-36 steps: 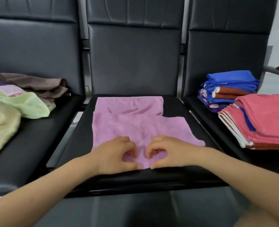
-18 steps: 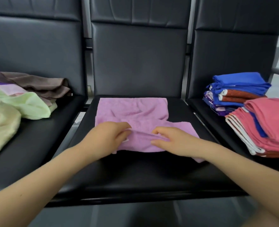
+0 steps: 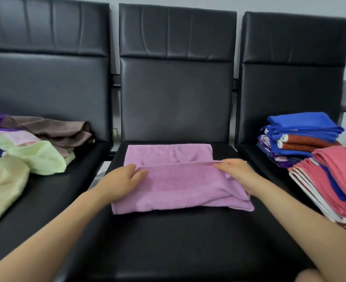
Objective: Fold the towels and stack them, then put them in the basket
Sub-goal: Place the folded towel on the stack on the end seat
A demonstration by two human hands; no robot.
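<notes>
Both hands, left hand and right hand, pinch the pink towel fold edge; uneven pull risks a skewed fold.

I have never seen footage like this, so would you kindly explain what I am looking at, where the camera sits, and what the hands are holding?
There is no machine here: a person wears a wide-angle camera on the head, which looks forward and down, so the two bare arms reach in from the bottom. They are folding a purple towel on the middle seat of three black chairs. The left hand and the right hand each pinch one end of the towel's folded-over edge. On the left seat lies a loose heap of unfolded cloths. On the right seat are two folded stacks, a blue one behind a pink one. No basket is in view.
</notes>
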